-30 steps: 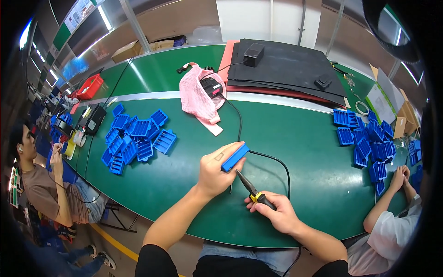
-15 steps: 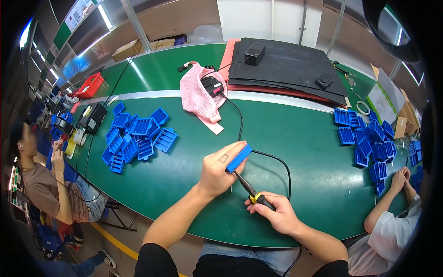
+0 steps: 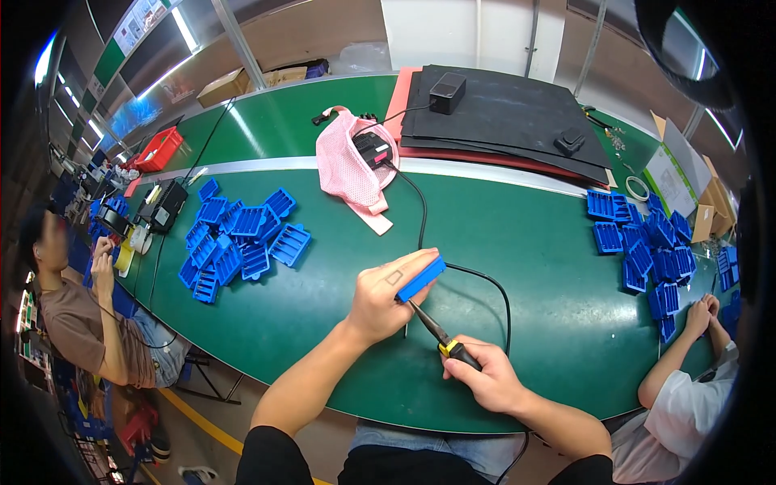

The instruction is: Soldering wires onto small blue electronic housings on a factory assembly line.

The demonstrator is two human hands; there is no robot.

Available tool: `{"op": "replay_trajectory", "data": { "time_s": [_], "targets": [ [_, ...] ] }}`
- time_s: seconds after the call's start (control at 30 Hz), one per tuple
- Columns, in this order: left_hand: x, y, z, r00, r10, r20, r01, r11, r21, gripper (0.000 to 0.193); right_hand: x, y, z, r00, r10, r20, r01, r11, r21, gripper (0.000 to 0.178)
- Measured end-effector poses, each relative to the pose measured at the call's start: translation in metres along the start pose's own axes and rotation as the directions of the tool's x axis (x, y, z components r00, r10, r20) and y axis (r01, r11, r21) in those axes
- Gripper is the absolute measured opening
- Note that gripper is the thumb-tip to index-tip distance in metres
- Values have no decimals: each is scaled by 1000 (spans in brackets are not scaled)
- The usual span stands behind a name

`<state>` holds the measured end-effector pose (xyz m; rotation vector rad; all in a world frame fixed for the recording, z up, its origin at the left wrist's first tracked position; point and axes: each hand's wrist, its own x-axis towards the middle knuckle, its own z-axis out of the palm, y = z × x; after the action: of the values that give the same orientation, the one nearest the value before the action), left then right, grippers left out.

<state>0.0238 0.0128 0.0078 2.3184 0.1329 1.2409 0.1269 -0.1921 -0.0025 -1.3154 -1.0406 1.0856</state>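
Observation:
In front of me, above the green table, my left hand (image 3: 378, 297) grips a blue plastic slotted case (image 3: 420, 280) on edge, its long narrow side showing. My right hand (image 3: 485, 373) is wrapped round the black-and-yellow handles of long-nose pliers (image 3: 432, 325). The pliers' tips meet the lower end of the case, close to my left fingers. What the tips touch there is too small to make out. Behind the case, a black cable (image 3: 485, 280) loops over the table.
Blue slotted cases (image 3: 242, 234) lie piled on the left; another pile (image 3: 638, 242) is at right. A pink mesh pouch (image 3: 347, 166) holds a black device. Black sheets (image 3: 501, 121) lie behind. One person (image 3: 89, 307) sits left, another's hands (image 3: 703, 314) rest right.
My hands, the blue case and the pliers hold almost the same place, with only a slight shift. The person at left has moved a little.

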Motion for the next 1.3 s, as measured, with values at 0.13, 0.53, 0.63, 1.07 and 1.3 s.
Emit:
{"op": "replay_trajectory", "data": {
  "time_s": [0.13,0.53,0.63,1.07,1.3],
  "targets": [
    [0,-1,-1,998,-25,50,28,997,-71,36,-1,-2,-3,1000,-4,12,4,1000,-29,23],
    [6,-19,-11,943,293,156,-326,908,263,41,-14,-18,7,980,190,-65,-191,982,2,26],
    [9,-14,-17,934,324,148,-356,867,348,41,-15,-19,4,956,292,-11,-292,956,-3,23],
    [7,-6,-20,974,-227,28,228,971,-75,40,3,-19,-16,916,-328,229,354,399,-846,25],
    [1,19,-31,866,-494,76,492,815,-305,35,-90,0,-64,665,-679,-309,362,656,-662,23]
  ]
}}
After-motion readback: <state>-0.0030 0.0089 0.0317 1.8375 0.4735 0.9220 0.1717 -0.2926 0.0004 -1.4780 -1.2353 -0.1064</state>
